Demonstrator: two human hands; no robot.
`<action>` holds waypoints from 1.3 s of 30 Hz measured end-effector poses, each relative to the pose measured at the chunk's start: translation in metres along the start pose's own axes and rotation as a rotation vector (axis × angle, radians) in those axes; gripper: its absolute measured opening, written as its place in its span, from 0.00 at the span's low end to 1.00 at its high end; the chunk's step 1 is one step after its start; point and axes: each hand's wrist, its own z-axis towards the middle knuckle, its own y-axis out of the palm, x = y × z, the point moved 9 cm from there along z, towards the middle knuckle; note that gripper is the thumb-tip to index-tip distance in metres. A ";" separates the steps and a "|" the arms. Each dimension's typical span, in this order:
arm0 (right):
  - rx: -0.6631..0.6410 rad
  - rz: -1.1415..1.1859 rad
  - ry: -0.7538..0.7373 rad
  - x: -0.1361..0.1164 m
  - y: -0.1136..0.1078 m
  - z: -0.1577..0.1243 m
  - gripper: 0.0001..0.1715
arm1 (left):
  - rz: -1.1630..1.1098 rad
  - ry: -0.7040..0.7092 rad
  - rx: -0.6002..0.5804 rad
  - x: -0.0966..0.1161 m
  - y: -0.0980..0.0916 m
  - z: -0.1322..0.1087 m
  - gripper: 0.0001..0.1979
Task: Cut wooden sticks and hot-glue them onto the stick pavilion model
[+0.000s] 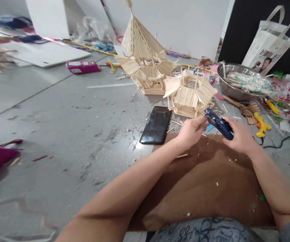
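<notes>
My right hand (238,136) is closed around a dark blue hand tool (219,124) with pale specks on it; its exact kind is hard to make out. The tool's far end points up and left, towards my left hand (191,131). That hand is closed in a pinch beside this end, and whatever lies between its fingertips is hidden. Just beyond both hands stands a small six-sided model pavilion (189,94) built of thin wooden sticks. Behind it rises a taller stick-built pagoda (145,50) with a pointed roof.
A black phone (156,125) lies left of my left hand. Below my arms is a brown board (200,181) with small stick scraps. On the right are a metal bowl (232,90) of wrapped sticks, a yellow glue gun (262,126) and a white bag (268,42).
</notes>
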 end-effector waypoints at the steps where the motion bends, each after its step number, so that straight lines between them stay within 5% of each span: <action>1: 0.000 0.000 -0.002 0.000 0.000 0.000 0.31 | 0.000 0.001 -0.002 0.000 0.000 0.000 0.14; 39: -0.007 -0.077 0.110 0.006 0.017 -0.003 0.25 | 0.182 0.028 -0.005 -0.002 0.003 0.000 0.15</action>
